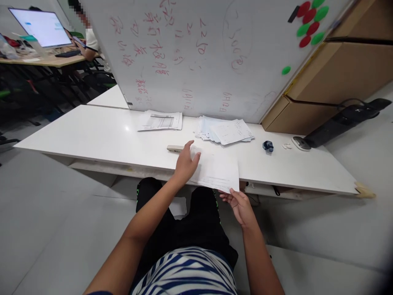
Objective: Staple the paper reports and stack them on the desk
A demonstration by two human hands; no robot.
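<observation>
While whiteboard (202,61) backs wht desk (98,131), R hand (241,205) pinches paper (217,168), L hand (184,164) spread nr stapler (173,148).

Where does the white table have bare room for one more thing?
The widest bare patch of the white table lies left of the stapler-like tool. Another borders the front edge, right of the paper sheet, before the small blue object. Crowded: the middle, with left hand, right hand, left stack, right stack.

The white tabletop (101,133) is occupied at the rear by a stack of printed sheets (164,121) and a fanned paper pile (233,131). The front edge is overhung by a printed page (219,168); a partly hidden stapler (173,148) is noted beside it. A small dark-blue object (268,146) is located rightward.
</observation>
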